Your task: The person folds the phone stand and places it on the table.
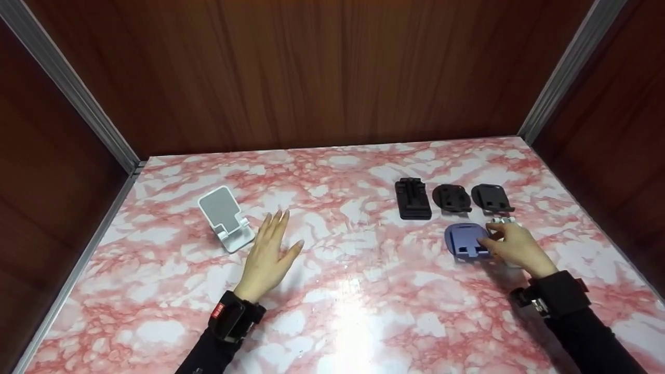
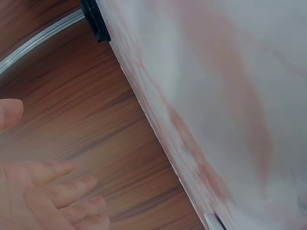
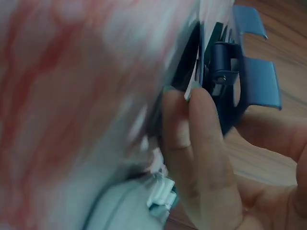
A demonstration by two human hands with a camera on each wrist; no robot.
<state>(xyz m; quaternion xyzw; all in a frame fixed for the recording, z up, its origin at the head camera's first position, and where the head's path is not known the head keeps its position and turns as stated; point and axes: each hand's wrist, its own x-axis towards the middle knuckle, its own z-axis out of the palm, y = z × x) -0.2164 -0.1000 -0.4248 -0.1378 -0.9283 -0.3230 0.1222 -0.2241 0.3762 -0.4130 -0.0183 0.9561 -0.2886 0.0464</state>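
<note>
A folded purple-blue phone stand (image 1: 465, 236) with a round base is at the right of the table, and my right hand (image 1: 514, 246) pinches its right edge between thumb and fingers. In the right wrist view the stand's hooked lips (image 3: 261, 84) point away from the fingertips. Another phone stand, white (image 3: 122, 206), lies beneath that hand and is mostly hidden by it in the head view. My left hand (image 1: 267, 259) hovers with fingers spread and straight, holding nothing, just right of an unfolded white-and-grey phone stand (image 1: 221, 210).
Behind the purple stand lie a black rectangular phone stand (image 1: 413, 200) and two black round-based ones, a middle one (image 1: 451, 197) and a right one (image 1: 492, 198). Wooden panels (image 1: 332, 78) with metal corner posts enclose the red-and-white marbled table (image 1: 337, 291) at back and sides.
</note>
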